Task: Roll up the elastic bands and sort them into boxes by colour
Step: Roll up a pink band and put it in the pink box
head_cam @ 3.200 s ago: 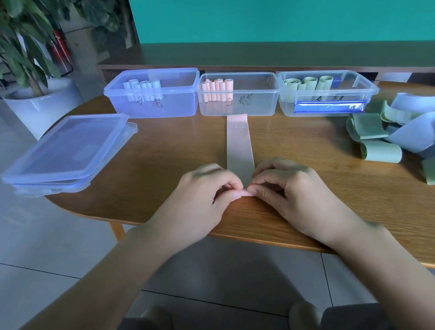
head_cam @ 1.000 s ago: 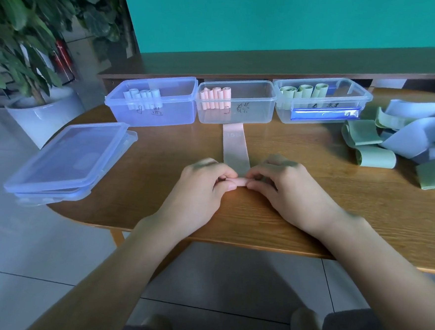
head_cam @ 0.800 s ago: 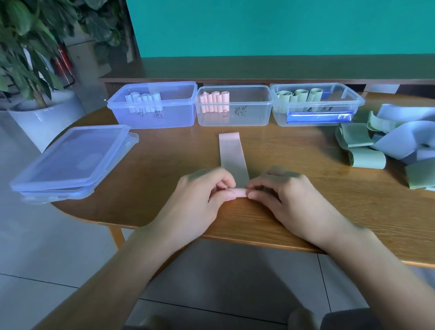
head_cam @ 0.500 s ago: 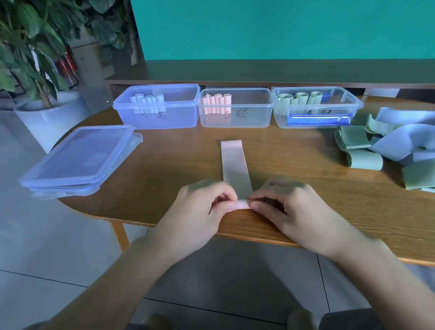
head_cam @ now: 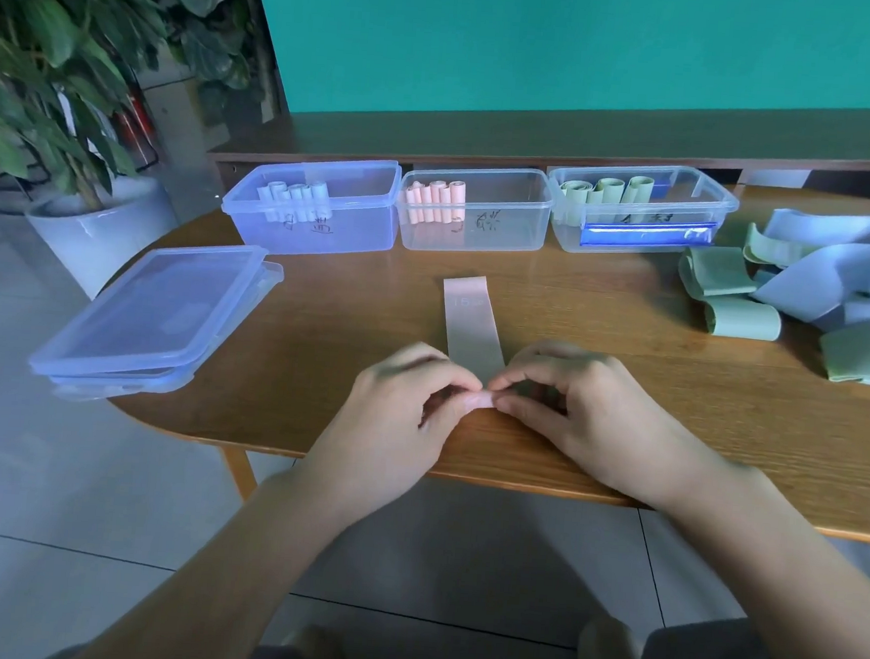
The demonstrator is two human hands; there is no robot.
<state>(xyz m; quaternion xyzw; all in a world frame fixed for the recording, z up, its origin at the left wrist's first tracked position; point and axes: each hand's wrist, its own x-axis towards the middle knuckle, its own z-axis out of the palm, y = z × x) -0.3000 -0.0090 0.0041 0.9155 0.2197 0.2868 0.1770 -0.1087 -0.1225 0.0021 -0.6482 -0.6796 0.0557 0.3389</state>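
Head view. The pink band [head_cam: 472,321] lay flat on the wooden table [head_cam: 624,394], its near end rolled between both hands. The left hand [head_cam: 401,409] and the right hand [head_cam: 577,406] each pinched that rolled end with curled fingers; the roll itself was largely hidden. Beyond stood three open boxes: the blue box [head_cam: 322,218], the pink box [head_cam: 482,219] and the green box [head_cam: 647,215], each holding rolls. Loose bands [head_cam: 811,294] lay heaped at right; stacked lids [head_cam: 150,319] at left.
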